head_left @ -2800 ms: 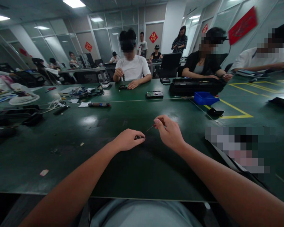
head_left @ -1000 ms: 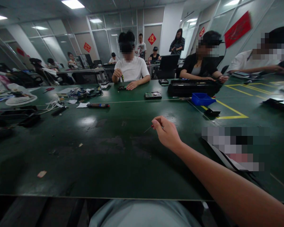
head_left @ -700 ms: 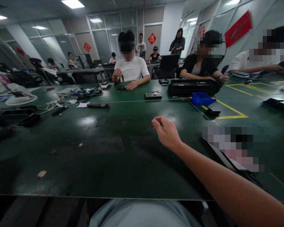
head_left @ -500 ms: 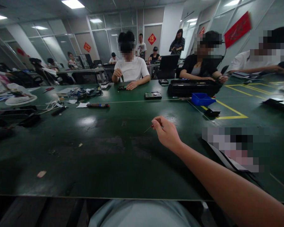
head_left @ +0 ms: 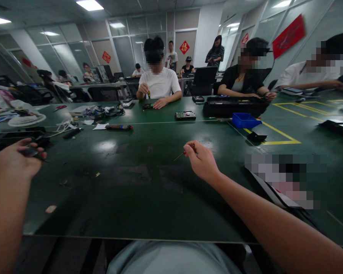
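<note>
My right hand (head_left: 202, 161) is closed around a small screwdriver (head_left: 179, 156) over the middle of the table. Its thin shaft points down and to the left, and a bit of reddish-brown handle shows at the fingers. At the left edge, my left hand (head_left: 15, 161) is curled around a dark, blurred object (head_left: 30, 151), too smeared to name. That hand is above the green table top (head_left: 108, 213), just in front of a black casing (head_left: 14, 135).
Across the table a person in a white shirt works on a hard drive (head_left: 150, 106). Another drive (head_left: 185, 115) lies nearer. A blue bin (head_left: 245, 120), a black housing (head_left: 234, 106), a dark grey screwdriver-like tool (head_left: 119, 127) and tangled cables (head_left: 103, 111) lie about.
My left hand has come into view at the left edge with a dark object in it. My right hand and the screwdriver have barely moved.
</note>
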